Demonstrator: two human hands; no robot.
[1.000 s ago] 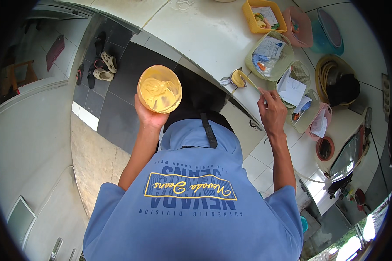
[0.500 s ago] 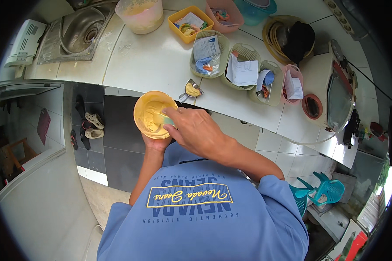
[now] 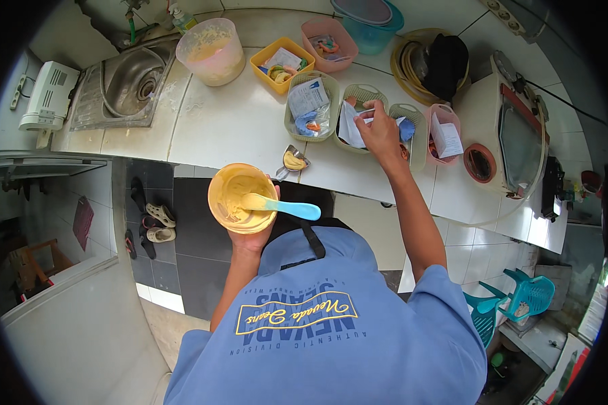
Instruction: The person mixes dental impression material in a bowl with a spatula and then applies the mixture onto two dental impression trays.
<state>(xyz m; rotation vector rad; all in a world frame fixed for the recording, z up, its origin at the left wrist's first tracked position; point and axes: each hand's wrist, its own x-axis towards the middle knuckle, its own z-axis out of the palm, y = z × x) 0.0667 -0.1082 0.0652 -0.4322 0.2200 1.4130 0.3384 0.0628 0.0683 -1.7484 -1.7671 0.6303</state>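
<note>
My left hand [image 3: 248, 237] is closed round a yellow tub [image 3: 221, 183] of pale yellow cream, with a blue-handled spatula [image 3: 292, 210] lying in it, its handle over the rim. My right hand [image 3: 378, 135] reaches over the middle light-green basket [image 3: 352, 90], its fingers pinched on white paper [image 3: 348, 127] there. Beside it are another green basket [image 3: 331, 88] with packets and a green basket [image 3: 417, 152] holding blue and orange items. A small metal scoop [image 3: 294, 158] with yellow cream lies near the counter's front edge.
Along the counter [image 3: 203, 128] stand a sink [image 3: 125, 81], a cloudy pail [image 3: 209, 71], a yellow basket [image 3: 282, 46], pink baskets [image 3: 443, 108], a blue lidded tub [image 3: 365, 37] and an appliance [image 3: 481, 111]. Footwear [image 3: 161, 234] lies on the floor at left; teal racks [image 3: 527, 297] stand lower right.
My right hand has left the spatula in the tub and moved up and right onto the basket's paper. The view has swung to show more counter and sink.
</note>
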